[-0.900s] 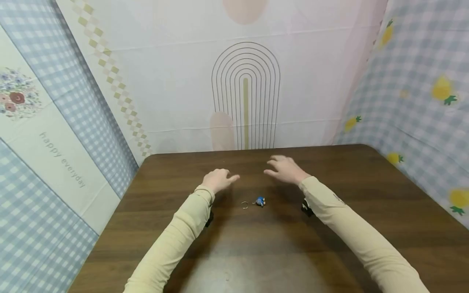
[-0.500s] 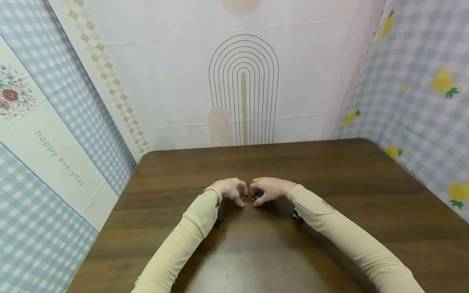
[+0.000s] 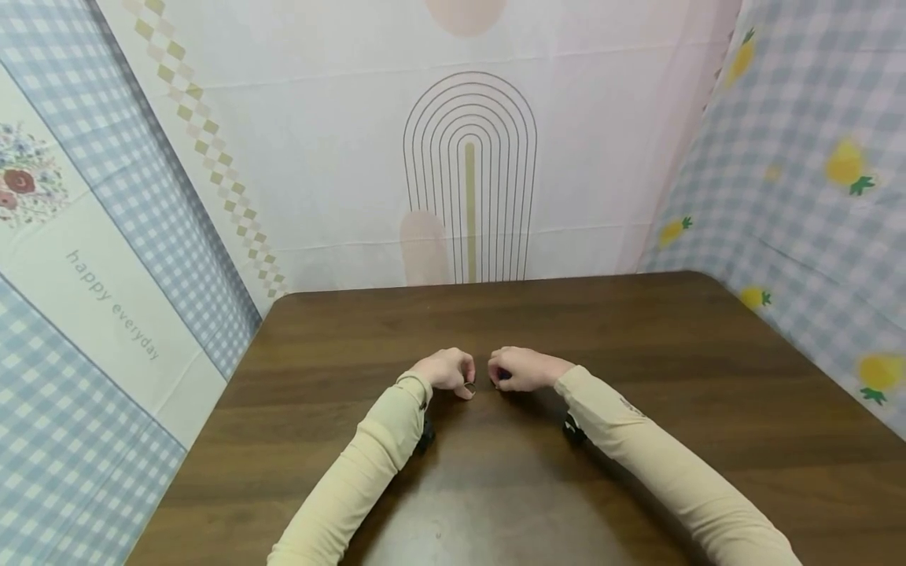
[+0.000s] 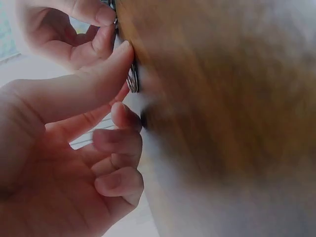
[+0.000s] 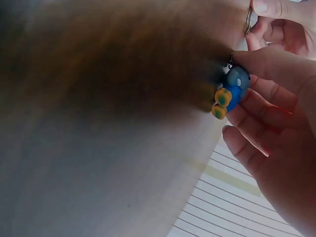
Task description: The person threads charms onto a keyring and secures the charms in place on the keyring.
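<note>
Over the middle of the table my left hand [image 3: 447, 371] pinches a metal split key ring [image 4: 132, 79] between thumb and fingers. The ring's coils stand on edge in the left wrist view. My right hand [image 3: 525, 369] is close beside it, thumb and fingers around a small blue and grey figurine charm [image 5: 235, 89] with yellow-orange feet. A short dark chain [image 5: 230, 60] rises from the charm toward the right thumb. Fingers cover most of the charm in the head view. Ring and charm are apart, with a narrow gap between the two hands.
The dark wooden table [image 3: 340, 330] reaches back to a hanging white cloth [image 3: 318, 157] with an arch print. Checked cloths hang at the left [image 3: 92, 338] and right [image 3: 793, 204]. A dark device [image 3: 574, 429] sits under the right wrist.
Both hands have come down and inward from above the table to the ring and the charm. The left now pinches the ring, and the right has closed its fingers round the charm.
</note>
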### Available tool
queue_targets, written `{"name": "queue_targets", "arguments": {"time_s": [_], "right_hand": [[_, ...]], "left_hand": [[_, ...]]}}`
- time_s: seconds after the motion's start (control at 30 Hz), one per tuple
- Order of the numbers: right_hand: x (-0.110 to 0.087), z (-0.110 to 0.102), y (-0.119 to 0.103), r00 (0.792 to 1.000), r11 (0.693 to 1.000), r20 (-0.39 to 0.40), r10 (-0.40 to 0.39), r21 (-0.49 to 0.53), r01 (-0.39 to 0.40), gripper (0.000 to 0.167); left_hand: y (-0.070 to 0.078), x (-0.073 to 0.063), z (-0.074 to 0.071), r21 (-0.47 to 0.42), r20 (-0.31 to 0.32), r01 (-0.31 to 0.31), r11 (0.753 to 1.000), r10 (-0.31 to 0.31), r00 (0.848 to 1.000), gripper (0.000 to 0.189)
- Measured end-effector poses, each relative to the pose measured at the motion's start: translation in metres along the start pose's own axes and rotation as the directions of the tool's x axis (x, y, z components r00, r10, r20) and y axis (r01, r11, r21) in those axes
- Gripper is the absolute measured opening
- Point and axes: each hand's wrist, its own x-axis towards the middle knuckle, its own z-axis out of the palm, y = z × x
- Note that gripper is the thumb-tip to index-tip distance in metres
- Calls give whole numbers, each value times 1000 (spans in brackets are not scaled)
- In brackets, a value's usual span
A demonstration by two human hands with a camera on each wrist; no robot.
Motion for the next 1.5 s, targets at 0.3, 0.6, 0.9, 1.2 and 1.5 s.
{"name": "queue_targets", "arguments": {"time_s": [0.3,0.6,0.9,1.2,1.5], "right_hand": [[-5,1,-5,1000,989,-21,-5,-150,2,12],[-4,6,-8,998,986,-45,46,-160,-53,17],[-7,4,-7,997,991,-69,45,-126,-53,15],[-5,-14,-3,931,939,-322,173,338,-58,8],[-7,-35,-13,846,824,-415,335,564,-49,5]], "left_hand": [[2,2,0,-68,-18,-20,997,19,1000,26],[2,-2,0,-64,-12,-14,998,13,1000,24],[1,-3,0,-226,-1,-1,974,0,1000,20],[-4,-9,-13,-497,-141,-134,857,73,987,4],[0,-21,-27,-641,-329,-238,730,19,944,15]]}}
